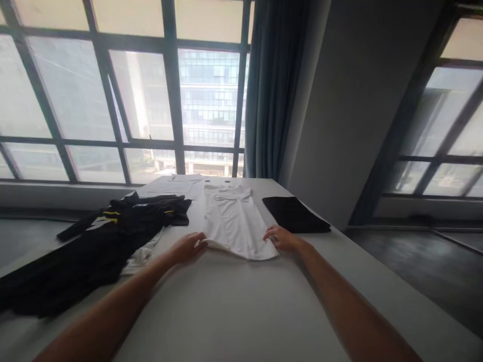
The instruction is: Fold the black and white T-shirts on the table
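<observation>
A white T-shirt (pixel 237 221) lies on the table in front of me, folded narrow, its collar at the far end and its hem toward me. My left hand (pixel 190 247) is closed in a pinch on the hem's left corner. At the right edge, a little above the hem, my right hand (pixel 282 238) has its fingers bent and closed on the fabric. Some wrinkles run down the middle of the shirt.
To the left, dark clothes with yellow marks (pixel 124 226) lie heaped, with white cloth (pixel 141 255) partly under them. A folded black garment (pixel 296 215) rests on the right of the white table (pixel 234 311). Papers (pixel 175 185) lie at the far end, near the windows and a curtain (pixel 269 90).
</observation>
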`<state>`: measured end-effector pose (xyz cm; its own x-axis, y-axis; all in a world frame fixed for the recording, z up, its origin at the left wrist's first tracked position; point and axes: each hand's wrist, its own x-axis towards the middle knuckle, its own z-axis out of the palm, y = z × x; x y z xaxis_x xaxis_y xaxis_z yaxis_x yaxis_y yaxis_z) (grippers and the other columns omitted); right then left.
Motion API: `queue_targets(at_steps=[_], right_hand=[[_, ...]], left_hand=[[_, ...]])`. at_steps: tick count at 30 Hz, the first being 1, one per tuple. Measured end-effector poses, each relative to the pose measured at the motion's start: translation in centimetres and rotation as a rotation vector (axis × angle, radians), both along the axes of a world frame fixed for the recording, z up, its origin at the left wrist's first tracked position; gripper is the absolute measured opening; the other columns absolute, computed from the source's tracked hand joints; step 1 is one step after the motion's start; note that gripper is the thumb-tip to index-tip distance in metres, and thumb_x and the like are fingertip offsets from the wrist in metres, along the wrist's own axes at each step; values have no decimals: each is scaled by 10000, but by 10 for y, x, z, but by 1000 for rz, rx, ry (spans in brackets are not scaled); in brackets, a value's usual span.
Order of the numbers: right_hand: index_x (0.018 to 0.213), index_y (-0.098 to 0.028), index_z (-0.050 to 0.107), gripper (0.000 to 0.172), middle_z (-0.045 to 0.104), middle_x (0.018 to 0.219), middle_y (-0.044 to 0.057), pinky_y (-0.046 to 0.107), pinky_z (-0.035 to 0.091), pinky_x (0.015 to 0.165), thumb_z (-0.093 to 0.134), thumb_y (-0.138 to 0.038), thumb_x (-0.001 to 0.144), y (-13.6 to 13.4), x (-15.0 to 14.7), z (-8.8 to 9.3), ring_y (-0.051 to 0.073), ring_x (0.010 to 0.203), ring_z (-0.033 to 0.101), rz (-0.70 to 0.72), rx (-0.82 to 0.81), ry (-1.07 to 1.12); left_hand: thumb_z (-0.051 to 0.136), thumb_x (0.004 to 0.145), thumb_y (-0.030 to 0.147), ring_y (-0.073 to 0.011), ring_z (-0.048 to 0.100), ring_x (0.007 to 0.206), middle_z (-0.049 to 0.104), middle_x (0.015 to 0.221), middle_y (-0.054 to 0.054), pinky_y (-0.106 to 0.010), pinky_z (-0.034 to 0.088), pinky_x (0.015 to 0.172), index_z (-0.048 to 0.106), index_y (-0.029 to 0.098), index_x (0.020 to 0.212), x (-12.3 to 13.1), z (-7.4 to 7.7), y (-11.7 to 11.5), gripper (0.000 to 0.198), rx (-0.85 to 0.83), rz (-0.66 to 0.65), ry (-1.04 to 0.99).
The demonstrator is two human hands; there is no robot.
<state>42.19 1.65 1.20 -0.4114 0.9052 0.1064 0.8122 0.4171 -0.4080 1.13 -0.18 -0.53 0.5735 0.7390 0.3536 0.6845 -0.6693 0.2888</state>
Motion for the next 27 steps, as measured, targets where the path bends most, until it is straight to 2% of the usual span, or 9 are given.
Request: queue_targets(at_steps=[3,6,9,12,14,16,21,25,27], right_hand=[[947,-196,793,317,626,1257,115,347,415,1053,699,-163,646,2,-3,-3,271,1164,592,47,16,56],[876,-179,770,246,667,1191,107,376,427,1032,735,-348,701,3,-7,-4,290,1140,601,82,-2,179],[901,-152,723,476,711,955,77,361,501,863,593,-603,818,4,-11,-2,262,934,649,70,-56,324],[967,-131,686,646,705,887,76,340,508,768,493,-733,830,4,-13,0,253,857,647,4,-49,424],[999,-124,674,694,707,920,93,342,509,776,488,-767,814,4,-14,0,262,881,650,-34,-21,462],[1018,-122,672,716,710,938,104,351,513,793,500,-781,800,3,-14,0,269,901,653,-65,-17,483],[987,-117,708,704,729,952,107,392,511,873,634,-765,724,-5,-6,14,282,936,666,-28,-199,601],[934,-107,719,640,733,938,131,392,528,848,789,-668,634,-20,1,38,277,884,689,89,-522,759],[943,-120,711,608,731,921,121,377,535,824,813,-631,628,-24,-2,46,262,850,693,112,-528,858]], left_hand=[[329,1004,445,-206,625,692,663,754,-48,-307,438,679,572,202,893,4,1,-2,361,13,70,-87],[342,998,462,-179,581,629,621,691,-16,-284,405,633,554,207,849,5,4,-4,363,18,49,-121],[471,938,505,-165,555,606,621,687,-8,-272,406,607,585,201,848,3,6,-4,336,-1,26,-109],[678,798,450,-210,635,828,705,902,-68,-299,479,762,647,194,873,2,5,-3,268,-32,-114,-68],[672,788,342,-242,633,1034,712,1099,-103,-326,467,917,685,196,930,3,2,-2,204,-56,-188,-82],[583,819,261,-237,635,1058,716,1135,-99,-329,457,948,703,197,989,4,1,-2,217,-89,-163,-131],[549,821,315,-187,610,720,690,758,-41,-291,491,713,682,159,783,-3,15,2,208,-221,-92,-236],[701,745,509,-186,599,624,647,672,-42,-281,484,561,679,141,757,-12,36,3,369,-605,-99,-416],[753,702,553,-192,615,619,662,689,-58,-277,486,535,700,127,804,-12,44,3,441,-731,-88,-491]])
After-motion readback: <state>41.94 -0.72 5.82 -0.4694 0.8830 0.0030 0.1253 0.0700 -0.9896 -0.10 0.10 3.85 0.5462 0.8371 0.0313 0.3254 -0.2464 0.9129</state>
